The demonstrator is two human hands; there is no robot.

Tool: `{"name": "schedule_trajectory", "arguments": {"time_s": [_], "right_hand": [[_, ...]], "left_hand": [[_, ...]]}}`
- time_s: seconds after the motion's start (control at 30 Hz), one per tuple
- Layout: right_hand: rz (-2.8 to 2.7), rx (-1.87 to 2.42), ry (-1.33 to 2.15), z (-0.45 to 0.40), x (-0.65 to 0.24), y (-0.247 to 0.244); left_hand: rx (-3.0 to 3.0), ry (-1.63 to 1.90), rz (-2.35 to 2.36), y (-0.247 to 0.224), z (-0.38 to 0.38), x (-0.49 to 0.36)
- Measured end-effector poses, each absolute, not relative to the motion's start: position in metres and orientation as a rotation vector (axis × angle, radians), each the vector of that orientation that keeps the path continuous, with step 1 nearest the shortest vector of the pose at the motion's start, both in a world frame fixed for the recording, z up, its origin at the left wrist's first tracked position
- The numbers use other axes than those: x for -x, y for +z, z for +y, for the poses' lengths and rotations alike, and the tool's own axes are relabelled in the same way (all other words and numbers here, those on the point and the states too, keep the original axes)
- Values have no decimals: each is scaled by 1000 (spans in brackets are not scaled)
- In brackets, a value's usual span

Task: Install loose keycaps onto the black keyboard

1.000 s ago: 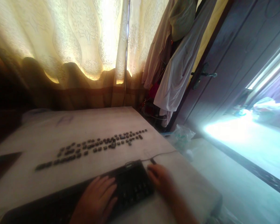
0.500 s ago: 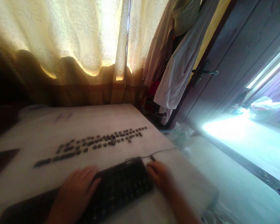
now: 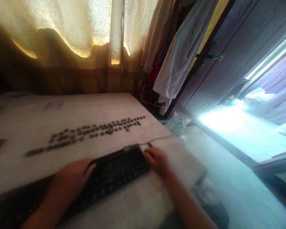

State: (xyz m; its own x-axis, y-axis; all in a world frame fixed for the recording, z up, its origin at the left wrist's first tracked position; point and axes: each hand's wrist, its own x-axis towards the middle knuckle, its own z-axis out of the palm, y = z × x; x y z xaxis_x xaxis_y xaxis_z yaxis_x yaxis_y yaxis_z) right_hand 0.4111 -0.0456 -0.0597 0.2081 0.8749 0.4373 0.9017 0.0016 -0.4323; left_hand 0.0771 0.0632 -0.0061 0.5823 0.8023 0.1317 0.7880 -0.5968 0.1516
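A black keyboard lies at a slant across the front of the table, many of its keys apparently off. Across its middle rests my left hand, fingers stretched toward the back edge and thumb apart. By the right end of the keyboard is my right hand, its fingers curled closed. A small dark piece shows just beyond those fingers; blur hides what it is and whether I hold it. Several loose black keycaps lie in rough rows behind the keyboard.
A thin cable runs from the keyboard's back to the right edge of the white table. Curtains hang behind. Clothes, a clear plastic bag and a door are to the right.
The view has tilted down and shifted slightly right, so everything appears higher and farther left. Both hands keep about the same places at the keyboard.
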Motion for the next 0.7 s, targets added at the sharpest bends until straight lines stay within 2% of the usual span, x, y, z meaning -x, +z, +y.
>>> {"name": "schedule_trajectory", "arguments": {"time_s": [0.7], "right_hand": [[-1413, 1874, -135, -47, -417, -57]], "left_hand": [[-2645, 233, 1409, -2, 63, -78]]}}
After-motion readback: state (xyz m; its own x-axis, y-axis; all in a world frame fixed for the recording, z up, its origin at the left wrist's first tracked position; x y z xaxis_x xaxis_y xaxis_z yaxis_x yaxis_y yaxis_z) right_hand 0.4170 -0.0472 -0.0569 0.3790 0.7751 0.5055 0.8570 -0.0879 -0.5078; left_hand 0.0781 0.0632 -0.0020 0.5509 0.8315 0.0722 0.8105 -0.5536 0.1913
